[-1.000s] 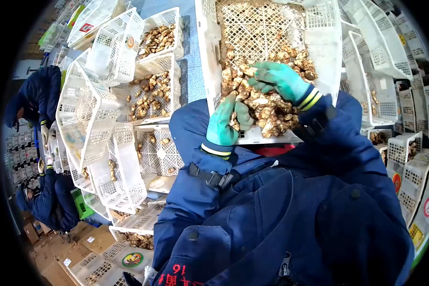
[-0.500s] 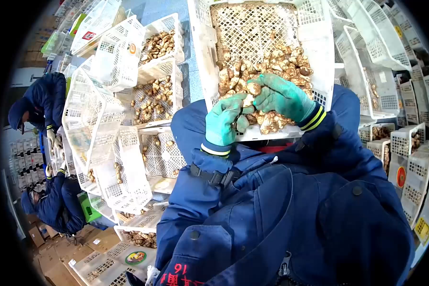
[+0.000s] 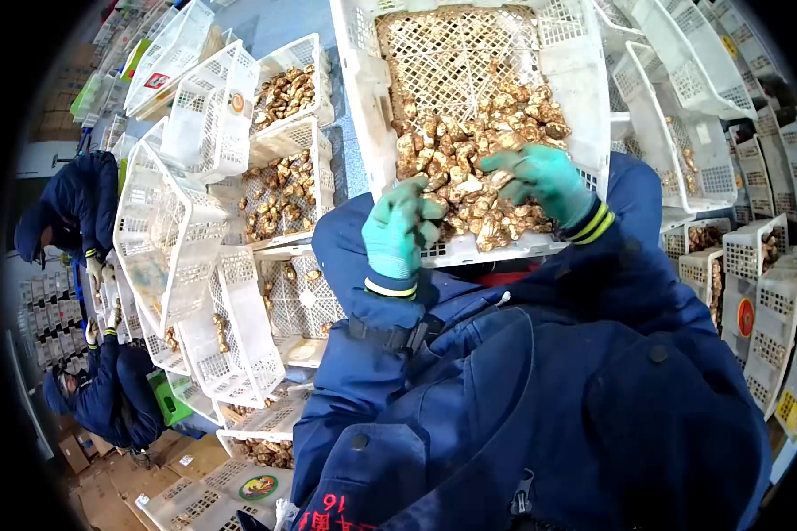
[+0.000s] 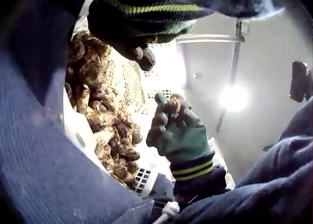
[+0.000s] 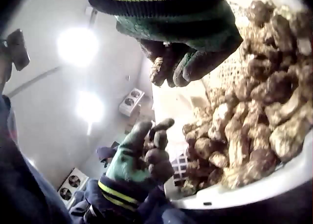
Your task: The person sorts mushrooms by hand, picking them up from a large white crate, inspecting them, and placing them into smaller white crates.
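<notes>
A white slatted plastic crate [image 3: 584, 97] sits at the person's lap, holding a heap of dirt-coated brown mushrooms [image 3: 456, 150] in its near half. The gloved right hand [image 3: 545, 184] is above the heap on the right, fingers pointing left. It pinches a small pale-brown mushroom [image 5: 156, 70] at the fingertips. Opposite it, the gloved left hand [image 3: 400, 228] hovers over the crate's near left corner with curled fingers [image 5: 159, 155]. I cannot tell whether anything is inside them. Dirt darkens the fingertips of both green gloves.
White crates with mushrooms [image 3: 279, 199] stand along the left, some tilted [image 3: 173, 226]. More crates [image 3: 682, 133] are stacked on the right. Two people in dark blue [image 3: 71, 208] work at far left. Cardboard [image 3: 119, 478] covers the floor at lower left.
The hands came together over a pale mushroom half a second ago, then moved apart, the left one drawing back leftward. The crate sits further left in the head view.
</notes>
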The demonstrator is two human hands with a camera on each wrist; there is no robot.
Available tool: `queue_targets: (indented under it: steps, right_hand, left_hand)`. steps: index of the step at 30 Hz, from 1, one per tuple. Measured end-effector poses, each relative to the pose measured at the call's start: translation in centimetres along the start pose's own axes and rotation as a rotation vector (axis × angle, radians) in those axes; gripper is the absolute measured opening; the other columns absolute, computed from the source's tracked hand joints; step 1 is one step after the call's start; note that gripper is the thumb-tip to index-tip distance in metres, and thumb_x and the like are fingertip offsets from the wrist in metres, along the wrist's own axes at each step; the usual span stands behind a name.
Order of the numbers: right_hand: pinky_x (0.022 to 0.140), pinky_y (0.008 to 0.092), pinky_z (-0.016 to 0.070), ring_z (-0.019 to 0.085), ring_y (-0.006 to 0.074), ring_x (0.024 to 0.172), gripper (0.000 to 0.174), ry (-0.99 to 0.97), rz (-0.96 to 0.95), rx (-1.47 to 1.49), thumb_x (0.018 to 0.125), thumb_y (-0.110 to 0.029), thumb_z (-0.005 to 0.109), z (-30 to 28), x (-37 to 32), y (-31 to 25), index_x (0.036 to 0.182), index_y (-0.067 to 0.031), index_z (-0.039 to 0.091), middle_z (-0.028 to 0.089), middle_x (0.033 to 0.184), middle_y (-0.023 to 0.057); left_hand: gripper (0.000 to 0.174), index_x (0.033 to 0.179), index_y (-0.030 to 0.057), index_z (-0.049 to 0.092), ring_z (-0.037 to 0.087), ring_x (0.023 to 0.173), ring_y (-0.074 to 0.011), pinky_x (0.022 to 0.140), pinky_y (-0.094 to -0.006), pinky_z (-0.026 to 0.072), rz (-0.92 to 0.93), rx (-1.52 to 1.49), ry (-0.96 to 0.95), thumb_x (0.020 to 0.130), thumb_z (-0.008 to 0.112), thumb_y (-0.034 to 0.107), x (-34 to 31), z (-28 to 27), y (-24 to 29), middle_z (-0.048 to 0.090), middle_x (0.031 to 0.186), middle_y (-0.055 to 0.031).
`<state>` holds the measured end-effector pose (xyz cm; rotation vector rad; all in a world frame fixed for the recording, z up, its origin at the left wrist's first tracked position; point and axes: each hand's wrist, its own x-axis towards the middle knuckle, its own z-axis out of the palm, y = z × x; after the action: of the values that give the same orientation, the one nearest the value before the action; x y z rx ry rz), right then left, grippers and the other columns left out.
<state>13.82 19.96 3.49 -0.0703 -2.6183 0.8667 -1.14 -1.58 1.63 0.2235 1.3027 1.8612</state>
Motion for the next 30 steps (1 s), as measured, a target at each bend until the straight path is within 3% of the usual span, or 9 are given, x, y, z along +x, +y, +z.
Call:
queue_targets:
  steps: [1, 3, 8, 13, 17, 20, 24, 26, 30]
  right_hand:
    - [0.061, 0.0251, 0.053, 0.066, 0.0139, 0.068, 0.03, 0.034, -0.057, -0.101, 0.09, -0.007, 0.061, -2.2, -0.4, 0.4, 0.119, -0.0076, 0.067, 0.065, 0.08, 0.0064]
    - [0.062, 0.0213, 0.0507, 0.064, 0.0104, 0.072, 0.029, 0.111, 0.498, 0.359, 0.095, -0.002, 0.045, -5.8, -2.4, -0.7, 0.113, -0.0015, 0.068, 0.068, 0.108, 0.0092]
    - [0.059, 0.0205, 0.0459, 0.058, 0.0089, 0.065, 0.031, 0.521, 0.812, 0.869, 0.099, -0.016, 0.051, -13.6, -12.1, 5.1, 0.118, 0.005, 0.065, 0.067, 0.091, 0.007]
    - [0.057, 0.0221, 0.0452, 0.06, 0.0109, 0.069, 0.041, 0.642, 1.199, 0.588, 0.097, -0.033, 0.06, -15.9, -24.3, 9.7, 0.12, 0.0009, 0.063, 0.066, 0.091, 0.0047]
    - [0.055, 0.0241, 0.0462, 0.055, 0.0112, 0.061, 0.035, 0.853, 1.262, 0.666, 0.096, -0.032, 0.06, -14.9, -24.4, 8.5, 0.115, -0.0025, 0.065, 0.062, 0.077, 0.0021]
    - [0.06, 0.0271, 0.051, 0.064, 0.0172, 0.07, 0.034, 0.967, 1.14, 0.749, 0.096, -0.027, 0.057, -14.6, -24.8, 11.0, 0.116, 0.0, 0.063, 0.067, 0.09, 0.008]
    - [0.059, 0.0298, 0.0526, 0.067, 0.0205, 0.07, 0.032, 0.935, 1.132, 0.843, 0.095, -0.026, 0.059, -17.5, -23.6, 12.5, 0.114, -0.0001, 0.064, 0.069, 0.087, 0.0113]
    - [0.052, 0.0292, 0.0489, 0.057, 0.0183, 0.058, 0.027, 0.906, 1.183, 0.839, 0.095, -0.03, 0.06, -19.0, -23.6, 13.9, 0.102, -0.004, 0.061, 0.065, 0.081, 0.0079]
    - [0.07, 0.0367, 0.0577, 0.067, 0.0316, 0.085, 0.026, 1.243, 1.178, 1.135, 0.094, -0.029, 0.058, -22.5, -29.0, 21.9, 0.103, -0.0048, 0.063, 0.068, 0.102, 0.0174]
  left_hand:
    - [0.031, 0.118, -0.0007, 0.061, 0.052, 0.049, -0.0098, 0.043, -0.0215, 0.0413, -0.038, -0.045, -0.027, 0.099, 0.057, 0.023, 0.1, -0.5, 0.1, 0.067, 0.079, -0.0089]
    - [0.035, 0.119, -0.0014, 0.061, 0.054, 0.051, -0.01, 0.043, -0.021, 0.0417, -0.11, -0.095, -0.064, 0.1, 0.057, 0.028, 0.2, -0.7, -0.3, 0.067, 0.08, -0.0093]
    - [0.031, 0.116, -0.0022, 0.062, 0.059, 0.052, -0.0111, 0.044, -0.0179, 0.0446, -0.299, -0.159, -0.224, 0.1, 0.056, 0.024, 0.4, 0.4, -1.4, 0.068, 0.079, -0.0088]
    - [0.031, 0.115, -0.0011, 0.063, 0.061, 0.051, -0.0122, 0.042, -0.0198, 0.0457, -0.352, -0.094, -0.229, 0.1, 0.055, 0.025, 0.3, 0.6, -2.0, 0.069, 0.079, -0.0082]
    - [0.037, 0.121, -0.0051, 0.059, 0.063, 0.055, -0.0158, 0.044, -0.0222, 0.047, -0.323, -0.049, -0.307, 0.101, 0.052, 0.025, 0.5, 0.3, -2.4, 0.069, 0.083, -0.0103]
    - [0.044, 0.123, -0.0082, 0.055, 0.063, 0.057, -0.017, 0.045, -0.0235, 0.0479, -0.296, -0.004, -0.272, 0.098, 0.057, 0.029, 1.0, -1.0, -3.5, 0.069, 0.085, -0.0118]
    - [0.047, 0.122, -0.0084, 0.054, 0.064, 0.057, -0.0179, 0.044, -0.0219, 0.0483, -0.301, -0.018, -0.271, 0.095, 0.062, 0.03, 0.6, 0.4, -2.7, 0.068, 0.084, -0.0121]
    - [0.045, 0.124, -0.0083, 0.053, 0.066, 0.058, -0.0201, 0.044, -0.0226, 0.0493, -0.35, -0.055, -0.266, 0.097, 0.059, 0.026, 1.0, -0.1, -2.7, 0.068, 0.083, -0.0129]
    - [0.042, 0.124, -0.0078, 0.052, 0.066, 0.056, -0.0222, 0.043, -0.0239, 0.0493, -0.352, -0.11, -0.321, 0.097, 0.059, 0.024, 1.1, -0.4, -2.9, 0.069, 0.083, -0.0141]
